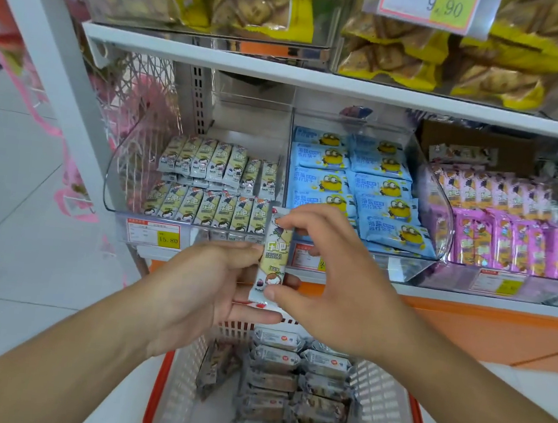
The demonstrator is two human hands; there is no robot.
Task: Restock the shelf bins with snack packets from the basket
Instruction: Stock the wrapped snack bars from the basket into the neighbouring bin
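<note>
Both hands meeting in front of the shelf edge, above the basket. Right hand (338,286) pinching one snack packet (274,255) upright: fingers curled over its top end, thumb pressed against its lower end. Left hand (207,286) cupped behind and under the same packet, thumb at its left edge, fingers curled beneath its bottom. Packet pale yellow and grey with a cartoon figure, held just below the front lip of the left clear bin (119,174). Inside that bin, two rows of matching packets (201,186) standing upright, a few more lying between them. Next bin to the right (425,178) filled with blue packets (352,184) showing a yellow cartoon character; further right, pink packets (509,235) in a third bin. Yellow price tag (153,232) fixed under the left bin. Directly beneath the hands, white basket with red rim (157,391), holding stacked grey packets (290,384) lying flat. On the upper shelf, yellow-edged biscuit bags (390,57).
</note>
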